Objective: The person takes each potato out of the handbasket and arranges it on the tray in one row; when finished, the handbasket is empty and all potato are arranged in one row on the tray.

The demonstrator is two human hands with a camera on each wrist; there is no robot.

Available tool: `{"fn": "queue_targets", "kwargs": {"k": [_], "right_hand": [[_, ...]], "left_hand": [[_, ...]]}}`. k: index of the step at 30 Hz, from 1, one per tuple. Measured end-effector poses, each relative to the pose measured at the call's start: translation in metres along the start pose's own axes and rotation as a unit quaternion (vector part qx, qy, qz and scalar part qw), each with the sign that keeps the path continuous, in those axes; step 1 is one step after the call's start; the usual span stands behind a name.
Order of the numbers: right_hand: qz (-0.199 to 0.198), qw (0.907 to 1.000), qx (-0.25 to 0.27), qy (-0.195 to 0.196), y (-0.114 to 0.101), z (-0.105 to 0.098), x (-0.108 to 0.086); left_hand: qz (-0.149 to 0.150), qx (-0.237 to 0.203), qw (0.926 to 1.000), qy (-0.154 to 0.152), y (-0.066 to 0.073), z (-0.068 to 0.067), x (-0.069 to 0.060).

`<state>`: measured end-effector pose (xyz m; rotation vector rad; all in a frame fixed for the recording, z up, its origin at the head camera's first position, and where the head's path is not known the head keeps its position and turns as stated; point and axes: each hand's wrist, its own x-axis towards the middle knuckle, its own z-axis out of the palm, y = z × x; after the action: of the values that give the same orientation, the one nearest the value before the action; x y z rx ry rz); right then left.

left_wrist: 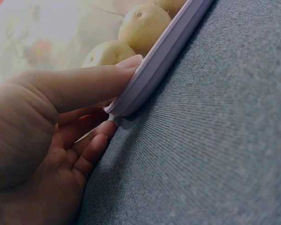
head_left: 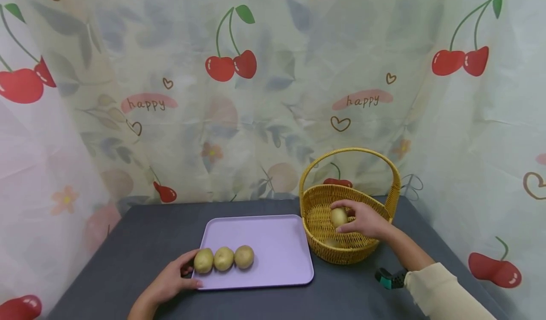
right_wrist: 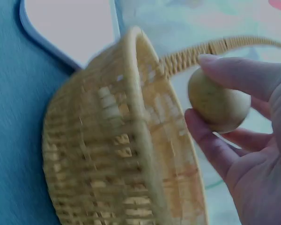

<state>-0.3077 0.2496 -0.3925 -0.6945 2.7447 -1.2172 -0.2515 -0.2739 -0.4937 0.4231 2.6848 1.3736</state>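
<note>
Over the opening of the yellow wicker basket (head_left: 341, 256), my right hand (head_left: 366, 219) pinches a potato (head_left: 339, 216) between thumb and fingers. In the right wrist view that potato (right_wrist: 218, 103) is beside the basket's rim. A further potato (head_left: 332, 242) is partly visible low inside the basket. My left hand (head_left: 172, 276) grips the near left corner of the lilac tray (head_left: 281, 253), its thumb (left_wrist: 96, 82) against the rim in the left wrist view. Three potatoes sit in a row on the tray: a left one (head_left: 203, 260), a middle one (head_left: 223, 259) and a right one (head_left: 244, 257).
The tray and basket stand side by side on a dark grey table (head_left: 166, 230). The basket's tall handle (head_left: 350, 150) arches over it. A patterned curtain (head_left: 273, 97) encloses the back and sides. A black and green strap (head_left: 390, 279) is by the right wrist.
</note>
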Motion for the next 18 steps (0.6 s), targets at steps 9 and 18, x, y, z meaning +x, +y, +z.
{"fn": "queue_targets", "kwargs": {"k": [9, 18], "right_hand": [[-0.045, 0.9968, 0.065, 0.008, -0.027, 0.026, -0.002], [-0.109, 0.9875, 0.112, 0.018, -0.046, 0.061, 0.008]], "left_hand": [[-0.004, -0.002, 1.0, -0.002, -0.001, 0.0, -0.001], [0.014, -0.002, 0.9999, 0.002, -0.001, 0.0, 0.001]]}}
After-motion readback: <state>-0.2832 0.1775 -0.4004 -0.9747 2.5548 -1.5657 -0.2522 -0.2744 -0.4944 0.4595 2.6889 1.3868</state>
